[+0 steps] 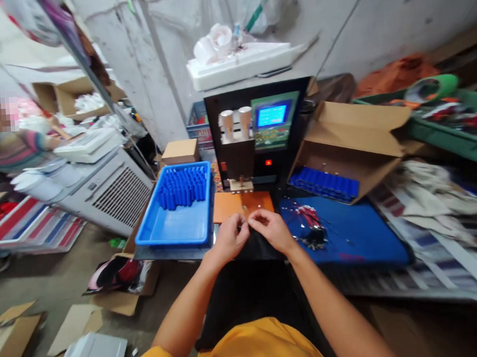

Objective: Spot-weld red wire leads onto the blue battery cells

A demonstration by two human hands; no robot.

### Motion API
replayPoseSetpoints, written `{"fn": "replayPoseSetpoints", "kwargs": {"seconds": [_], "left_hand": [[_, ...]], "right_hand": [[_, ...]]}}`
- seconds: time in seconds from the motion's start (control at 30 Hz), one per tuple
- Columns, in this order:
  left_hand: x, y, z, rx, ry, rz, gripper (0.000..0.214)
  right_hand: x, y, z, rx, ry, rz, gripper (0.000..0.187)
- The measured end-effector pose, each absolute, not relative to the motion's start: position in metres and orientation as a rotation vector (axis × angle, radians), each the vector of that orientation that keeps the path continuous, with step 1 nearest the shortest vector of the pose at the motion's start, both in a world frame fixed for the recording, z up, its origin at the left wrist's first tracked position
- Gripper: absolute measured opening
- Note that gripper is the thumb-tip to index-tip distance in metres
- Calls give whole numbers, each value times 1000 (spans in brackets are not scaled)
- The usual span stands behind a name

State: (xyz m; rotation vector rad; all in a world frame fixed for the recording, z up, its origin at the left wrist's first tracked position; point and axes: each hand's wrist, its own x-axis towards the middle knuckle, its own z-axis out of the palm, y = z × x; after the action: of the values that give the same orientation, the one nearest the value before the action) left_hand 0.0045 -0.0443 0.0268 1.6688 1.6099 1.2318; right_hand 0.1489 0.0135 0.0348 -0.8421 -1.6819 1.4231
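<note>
My left hand [231,237] and my right hand [270,229] meet at the front edge of an orange work plate [228,205], fingers pinched together on something small I cannot make out. Just behind the plate stands a black spot-welding machine [260,134] with a lit blue screen [272,115] and two electrode posts [235,123]. A blue tray [175,206] of upright blue cylindrical cells sits left of my hands. A pile of red and black wired parts [310,222] lies on a blue mat [355,236] to the right.
An open cardboard box [342,156] holding blue cells stands right of the machine. Green crates [453,127] and papers sit far right. A white air-conditioner unit [105,192] and another person [5,139] are at left. Cardboard boxes [13,335] lie on the floor.
</note>
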Motion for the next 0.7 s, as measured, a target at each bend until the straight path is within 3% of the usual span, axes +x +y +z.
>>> {"fn": "replayPoseSetpoints", "kwargs": {"seconds": [0.3,0.43,0.6,0.7], "left_hand": [[-37,-58,33,1704,1651,1242,15],[-117,-47,34,1645,2215,1281,25],[-183,-29,41,1464,2733,573,55],[-187,-23,40,1452,2708,380,53]], "right_hand": [[148,22,34,-891,-1720,1270,40],[149,33,28,-966,-1594,1109,44],[148,40,20,-1005,-1612,1075,45],[148,42,17,-1028,-1637,1040,45]]}}
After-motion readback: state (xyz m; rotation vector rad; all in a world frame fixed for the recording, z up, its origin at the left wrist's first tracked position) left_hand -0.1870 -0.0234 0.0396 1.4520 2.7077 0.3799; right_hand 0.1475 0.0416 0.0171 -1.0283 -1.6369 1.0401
